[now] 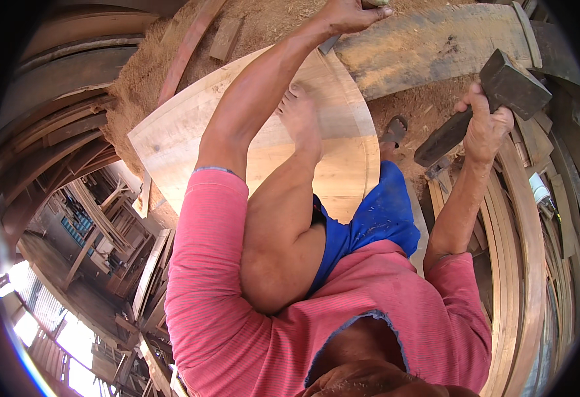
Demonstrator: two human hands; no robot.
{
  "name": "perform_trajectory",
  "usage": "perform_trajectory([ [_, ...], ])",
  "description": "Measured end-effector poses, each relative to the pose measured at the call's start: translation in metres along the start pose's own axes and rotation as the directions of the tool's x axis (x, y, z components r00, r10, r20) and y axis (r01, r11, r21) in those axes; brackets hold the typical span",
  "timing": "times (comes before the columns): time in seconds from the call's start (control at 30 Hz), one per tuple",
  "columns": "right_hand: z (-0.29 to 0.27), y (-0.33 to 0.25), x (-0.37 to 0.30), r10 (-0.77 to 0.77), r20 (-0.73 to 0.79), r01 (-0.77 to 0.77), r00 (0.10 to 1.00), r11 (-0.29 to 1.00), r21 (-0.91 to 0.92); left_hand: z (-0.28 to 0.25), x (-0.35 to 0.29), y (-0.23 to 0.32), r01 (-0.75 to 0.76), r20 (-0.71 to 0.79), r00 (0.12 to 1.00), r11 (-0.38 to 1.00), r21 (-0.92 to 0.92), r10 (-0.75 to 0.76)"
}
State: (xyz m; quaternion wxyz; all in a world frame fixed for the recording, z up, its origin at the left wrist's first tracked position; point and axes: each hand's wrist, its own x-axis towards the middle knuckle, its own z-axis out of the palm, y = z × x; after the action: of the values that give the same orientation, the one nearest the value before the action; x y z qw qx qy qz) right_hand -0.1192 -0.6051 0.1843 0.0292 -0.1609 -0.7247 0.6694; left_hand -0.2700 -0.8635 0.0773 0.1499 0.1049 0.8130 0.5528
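Note:
My left hand (353, 13) reaches far forward and is closed around a chisel-like tool (330, 44). Its dark blade points down at the edge where a pale curved wooden panel (191, 126) meets a thick weathered plank (435, 46). In the air at the right, my right hand (485, 126) grips the handle of a dark, square-headed wooden mallet (515, 83) above the ground. My bare foot (300, 112) presses on the pale panel, with the knee bent up toward my pink shirt and blue shorts.
Sawdust (144, 66) covers the ground around the panel. Long curved wooden strips (521, 218) are stacked along the right, and more bent planks (72, 126) lie at the left. A dark sandal (394, 129) sits between the panel and the mallet.

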Motion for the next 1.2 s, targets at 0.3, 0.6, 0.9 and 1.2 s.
perform_trajectory([
  [0.3, -0.011, -0.001, 0.007, 0.044, -0.086, -0.043, 0.995, 0.999, 0.016, 0.008, 0.007, 0.003, 0.034, 0.045, 0.998, 0.999, 0.035, -0.036],
  [0.6, 0.0, -0.001, 0.031, 0.018, -0.084, -0.014, 0.996, 0.999, 0.051, 0.014, 0.0, 0.005, -0.038, 0.094, 0.995, 0.996, 0.076, 0.031],
  [0.9, 0.025, -0.004, 0.052, -0.032, -0.031, 0.03, 0.999, 0.998, -0.058, 0.022, 0.007, -0.023, -0.063, 0.415, 0.908, 0.998, -0.019, 0.065],
  [1.2, 0.058, 0.068, 0.082, -0.094, 0.238, 0.242, 0.967, 0.639, -0.73, 0.025, 0.004, -0.016, -0.061, 0.383, 0.914, 0.978, -0.2, 0.135],
])
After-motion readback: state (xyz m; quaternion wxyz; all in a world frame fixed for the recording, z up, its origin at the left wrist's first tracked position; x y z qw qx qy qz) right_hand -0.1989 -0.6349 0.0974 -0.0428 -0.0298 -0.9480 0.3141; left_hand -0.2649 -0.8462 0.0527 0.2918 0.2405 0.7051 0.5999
